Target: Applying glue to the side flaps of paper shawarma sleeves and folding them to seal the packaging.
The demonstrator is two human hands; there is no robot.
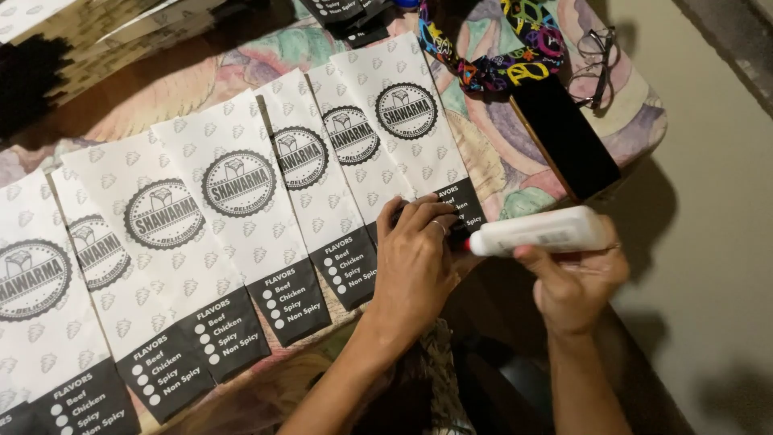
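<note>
Eyeglasses (pixel 594 66), dark phone (pixel 568 137) and colourful patterned strap (pixel 515 48) on a pastel floral tablecloth (pixel 491 165).

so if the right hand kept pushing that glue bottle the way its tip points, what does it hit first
The right hand aims the white glue bottle leftward, so its red tip would first meet the left hand, whose fingers rest on the dark end of the nearest paper bag. Depth is uncertain.
</note>
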